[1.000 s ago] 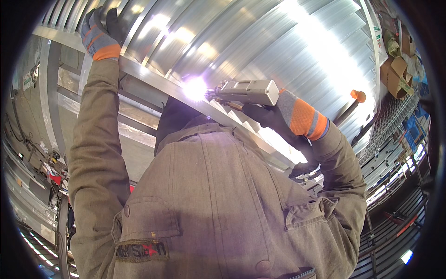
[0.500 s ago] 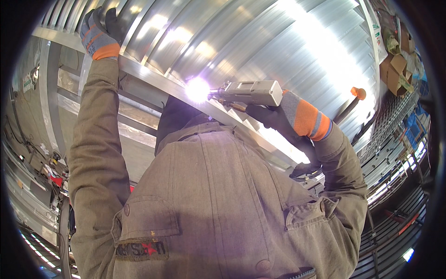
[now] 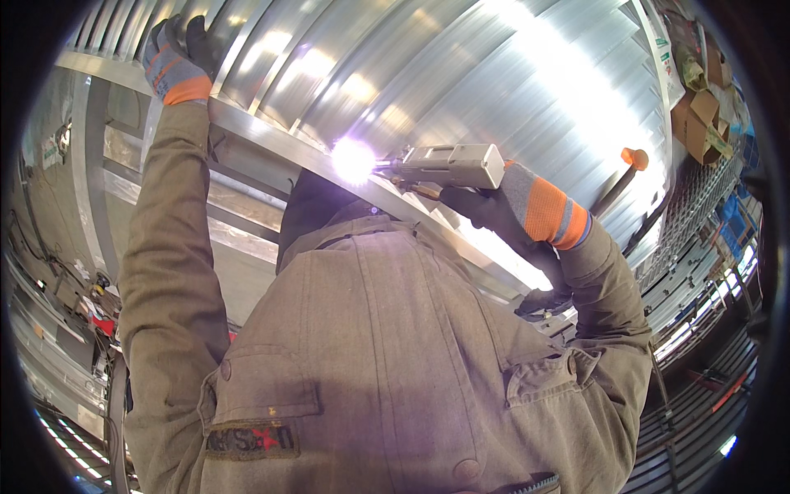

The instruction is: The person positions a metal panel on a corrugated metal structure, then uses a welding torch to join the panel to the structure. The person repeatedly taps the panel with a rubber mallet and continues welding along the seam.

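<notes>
My right hand [image 3: 535,202], in a grey and orange glove, is wrapped round the handle of a pale boxy welding gun [image 3: 457,165]. From the gun's thin nozzle comes a white-violet glare [image 3: 354,160], right where the metal slats [image 3: 395,90] meet a long flat rail [image 3: 276,142]. The glare hides the joint and the nozzle's very end. At the upper left my left hand [image 3: 177,66], gloved alike, lies over the rail and the slat ends, its fingers stretched out with gaps between them and holding nothing loose.
A hammer-like tool with an orange head [image 3: 634,159] lies on the slats at the right. Beyond the panel's right edge are cardboard boxes [image 3: 699,123] and wire mesh [image 3: 687,206]. Frame bars [image 3: 90,165] run below the rail at the left, with cables and clutter past them.
The welding gun and its glare have shifted very slightly to the right along the rail, with my right hand. My left hand stays in place.
</notes>
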The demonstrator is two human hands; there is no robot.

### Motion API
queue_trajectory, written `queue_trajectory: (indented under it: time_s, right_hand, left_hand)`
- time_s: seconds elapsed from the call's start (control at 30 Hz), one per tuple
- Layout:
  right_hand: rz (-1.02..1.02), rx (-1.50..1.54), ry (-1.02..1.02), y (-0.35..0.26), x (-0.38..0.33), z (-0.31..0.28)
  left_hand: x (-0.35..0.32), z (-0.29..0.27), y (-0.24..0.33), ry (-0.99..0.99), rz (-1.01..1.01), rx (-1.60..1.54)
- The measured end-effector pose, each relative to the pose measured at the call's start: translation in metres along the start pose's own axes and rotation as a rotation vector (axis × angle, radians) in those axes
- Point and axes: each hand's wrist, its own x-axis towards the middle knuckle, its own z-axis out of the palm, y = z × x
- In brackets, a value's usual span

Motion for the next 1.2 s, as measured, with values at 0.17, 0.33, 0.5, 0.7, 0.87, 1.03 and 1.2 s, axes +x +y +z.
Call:
queue_trajectory:
  time_s: [0.17,0.33,0.5,0.7,0.87,1.03,1.2]
  right_hand:
    - [0.090,0.035,0.036,-0.003,-0.009,0.005]
    - [0.076,0.050,0.075,-0.012,-0.018,0.013]
    - [0.097,0.108,0.105,-0.018,-0.037,0.018]
    - [0.240,0.152,0.233,-0.013,-0.082,0.018]
    - [0.233,0.187,0.244,0.013,-0.113,0.018]
    - [0.162,0.160,0.238,0.059,-0.136,0.015]
    - [0.140,0.213,0.262,0.094,-0.150,0.017]
  left_hand:
    - [0.001,-0.003,0.001,-0.012,0.009,-0.013]
    - [0.000,0.002,-0.010,-0.010,0.033,-0.016]
    - [0.001,0.001,-0.001,0.100,0.007,-0.107]
    - [0.010,-0.020,0.101,-0.063,0.243,-0.370]
    - [-0.010,-0.029,0.248,-0.593,0.727,-0.551]
    - [-0.044,-0.023,0.363,-0.646,1.175,-0.537]
    - [-0.068,-0.012,0.418,-0.768,1.607,-0.350]
